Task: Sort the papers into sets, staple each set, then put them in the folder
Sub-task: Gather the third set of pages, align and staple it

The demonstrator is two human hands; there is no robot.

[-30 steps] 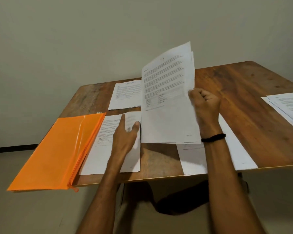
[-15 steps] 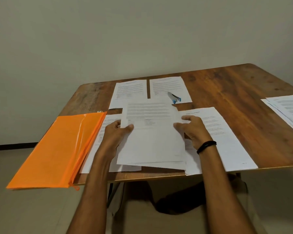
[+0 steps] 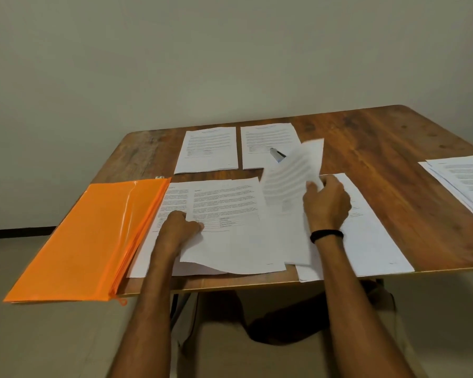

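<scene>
Grip, left hand [image 3: 181, 228]: pinching edge of flat sheet [image 3: 238, 241] | grip, right hand [image 3: 327, 207]: holding raised sheet [image 3: 291, 173]

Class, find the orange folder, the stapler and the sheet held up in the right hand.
orange folder [image 3: 93, 236]: head view, middle of its cover.
stapler [image 3: 276, 154]: head view, its visible top.
held-up sheet [image 3: 292, 175]: head view, blurred printed middle.
</scene>
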